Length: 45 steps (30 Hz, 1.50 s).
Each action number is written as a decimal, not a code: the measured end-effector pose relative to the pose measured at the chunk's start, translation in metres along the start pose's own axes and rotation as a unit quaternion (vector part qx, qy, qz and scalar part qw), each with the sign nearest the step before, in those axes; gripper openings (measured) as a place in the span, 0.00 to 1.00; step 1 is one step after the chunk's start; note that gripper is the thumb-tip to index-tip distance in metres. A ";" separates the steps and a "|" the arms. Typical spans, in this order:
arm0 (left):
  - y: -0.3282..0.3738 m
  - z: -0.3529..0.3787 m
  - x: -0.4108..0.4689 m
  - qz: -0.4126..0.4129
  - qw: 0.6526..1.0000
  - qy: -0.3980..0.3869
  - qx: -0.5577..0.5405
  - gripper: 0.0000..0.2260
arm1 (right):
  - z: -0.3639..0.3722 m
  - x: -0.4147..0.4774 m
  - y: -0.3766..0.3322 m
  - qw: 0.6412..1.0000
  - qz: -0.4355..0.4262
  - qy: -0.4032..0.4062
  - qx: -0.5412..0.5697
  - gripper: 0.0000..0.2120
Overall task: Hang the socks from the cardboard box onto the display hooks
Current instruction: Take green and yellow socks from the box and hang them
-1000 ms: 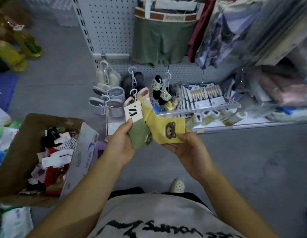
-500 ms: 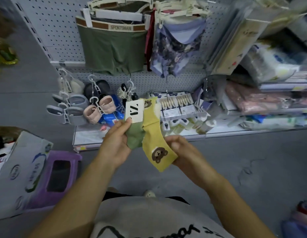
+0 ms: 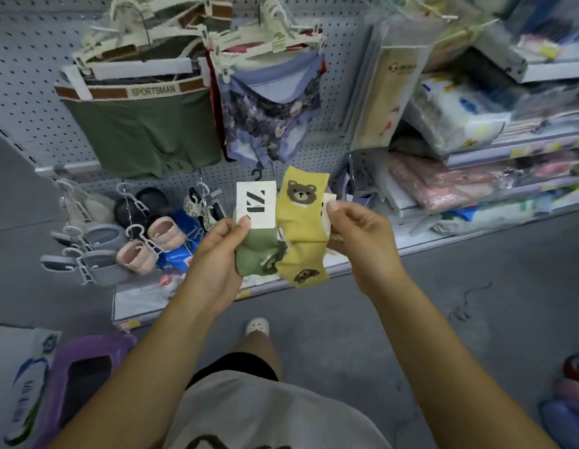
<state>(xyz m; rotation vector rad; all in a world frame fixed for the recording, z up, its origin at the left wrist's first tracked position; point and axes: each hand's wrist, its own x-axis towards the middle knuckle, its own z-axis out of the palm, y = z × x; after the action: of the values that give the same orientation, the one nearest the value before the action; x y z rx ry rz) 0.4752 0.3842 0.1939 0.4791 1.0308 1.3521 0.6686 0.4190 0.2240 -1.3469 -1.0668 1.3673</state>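
Note:
I hold a pack of socks in front of the pegboard wall [image 3: 29,102]. My left hand [image 3: 216,257] grips the green sock [image 3: 254,257] with its thumb on the white card label [image 3: 255,204], which carries a small black hook at the top. My right hand [image 3: 359,241] pinches the right edge of the yellow sock [image 3: 301,222] printed with brown bear faces. The cardboard box [image 3: 20,380] shows only as a white printed side at the bottom left. Display hooks [image 3: 200,189] low on the pegboard carry slippers and shoes.
Green boxer shorts [image 3: 142,131] and floral underwear [image 3: 268,121] hang on hangers above. Packaged goods fill shelves [image 3: 508,157] at right. A purple stool [image 3: 84,377] stands beside the box. The low shelf edge [image 3: 249,291] runs under my hands; grey floor lies below.
The view has swung up and right, so the box has slid almost out of view. Both hands lifted the socks towards the pegboard, and the yellow sock now stands more upright.

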 end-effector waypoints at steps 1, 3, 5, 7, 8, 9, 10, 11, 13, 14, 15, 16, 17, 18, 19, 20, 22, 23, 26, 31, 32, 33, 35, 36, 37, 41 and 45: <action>0.005 0.005 0.012 0.000 1.000 -0.002 0.000 0.20 | -0.011 0.010 -0.006 0.998 -0.041 0.024 -0.034 0.08; 0.013 0.017 0.040 0.003 1.000 -0.002 0.011 0.17 | -0.032 0.030 -0.020 0.984 -0.122 0.065 -0.114 0.06; 0.023 0.035 0.071 0.007 0.999 -0.014 0.033 0.08 | -0.050 0.047 -0.036 0.969 -0.167 0.086 -0.158 0.06; 0.033 0.060 0.098 0.013 0.997 -0.044 0.061 0.06 | -0.064 0.063 -0.048 0.962 -0.181 0.115 -0.169 0.06; 0.037 0.074 0.110 0.017 0.995 -0.063 0.072 0.05 | -0.069 0.070 -0.052 0.963 -0.178 0.130 -0.155 0.07; 0.040 0.088 0.121 0.023 0.993 -0.082 0.081 0.05 | -0.073 0.077 -0.056 0.965 -0.174 0.145 -0.136 0.07; 0.043 0.102 0.132 0.030 0.990 -0.102 0.091 0.05 | -0.076 0.083 -0.060 0.963 -0.175 0.163 -0.124 0.08; 0.046 0.116 0.142 0.037 0.987 -0.119 0.104 0.05 | -0.079 0.089 -0.065 0.957 -0.184 0.183 -0.126 0.07; 0.050 0.141 0.160 0.046 0.979 -0.147 0.134 0.05 | -0.086 0.100 -0.074 0.943 -0.203 0.220 -0.142 0.07; 0.052 0.152 0.168 0.045 0.975 -0.159 0.147 0.05 | -0.089 0.105 -0.079 0.940 -0.204 0.234 -0.139 0.07; 0.054 0.162 0.175 0.044 0.972 -0.168 0.158 0.04 | -0.093 0.110 -0.083 0.940 -0.201 0.245 -0.129 0.06; 0.055 0.172 0.182 0.045 0.969 -0.175 0.170 0.04 | -0.098 0.114 -0.087 0.939 -0.193 0.258 -0.120 0.06; 0.057 0.180 0.187 0.048 0.966 -0.180 0.181 0.04 | -0.102 0.118 -0.090 0.938 -0.185 0.271 -0.112 0.07; 0.058 0.188 0.192 0.053 0.963 -0.183 0.189 0.04 | -0.107 0.122 -0.093 0.937 -0.179 0.281 -0.106 0.08; 0.059 0.196 0.196 0.059 0.961 -0.186 0.195 0.04 | -0.111 0.126 -0.097 0.937 -0.175 0.285 -0.100 0.09; 0.060 0.204 0.199 0.067 0.958 -0.190 0.203 0.05 | -0.116 0.130 -0.100 0.939 -0.173 0.283 -0.093 0.09; 0.064 0.219 0.204 0.087 0.951 -0.195 0.223 0.06 | -0.123 0.139 -0.109 0.944 -0.171 0.273 -0.075 0.08; 0.066 0.226 0.206 0.097 0.949 -0.194 0.230 0.06 | -0.127 0.144 -0.114 0.946 -0.175 0.264 -0.064 0.09; 0.074 0.244 0.215 0.115 0.947 -0.193 0.231 0.06 | -0.139 0.164 -0.131 0.952 -0.193 0.231 -0.049 0.10; 0.094 0.287 0.221 0.180 0.950 -0.146 0.208 0.05 | -0.155 0.204 -0.174 0.956 -0.245 0.142 -0.073 0.12; 0.099 0.297 0.220 0.199 0.949 -0.134 0.204 0.05 | -0.158 0.213 -0.186 0.957 -0.251 0.127 -0.075 0.13; 0.104 0.307 0.218 0.217 0.947 -0.123 0.205 0.05 | -0.161 0.220 -0.198 0.956 -0.259 0.112 -0.076 0.14; 0.114 0.324 0.217 0.241 0.944 -0.092 0.204 0.05 | -0.168 0.237 -0.220 0.954 -0.278 0.079 -0.085 0.14; 0.120 0.331 0.217 0.253 0.944 -0.072 0.200 0.05 | -0.171 0.246 -0.231 0.952 -0.286 0.060 -0.089 0.14; 0.127 0.337 0.217 0.266 0.943 -0.050 0.195 0.05 | -0.173 0.254 -0.242 0.952 -0.291 0.037 -0.089 0.14; 0.154 0.351 0.215 0.315 0.930 0.037 0.187 0.04 | -0.170 0.285 -0.282 0.952 -0.286 -0.079 -0.079 0.10; 0.180 0.349 0.207 0.344 0.915 0.112 0.175 0.06 | -0.143 0.314 -0.322 0.939 -0.289 -0.175 -0.070 0.11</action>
<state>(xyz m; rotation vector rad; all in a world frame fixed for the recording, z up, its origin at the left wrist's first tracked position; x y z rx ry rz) 0.6381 0.7106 0.4473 1.0461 1.3752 1.8796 0.8256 0.7910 0.4675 -0.7883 -1.6687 1.1111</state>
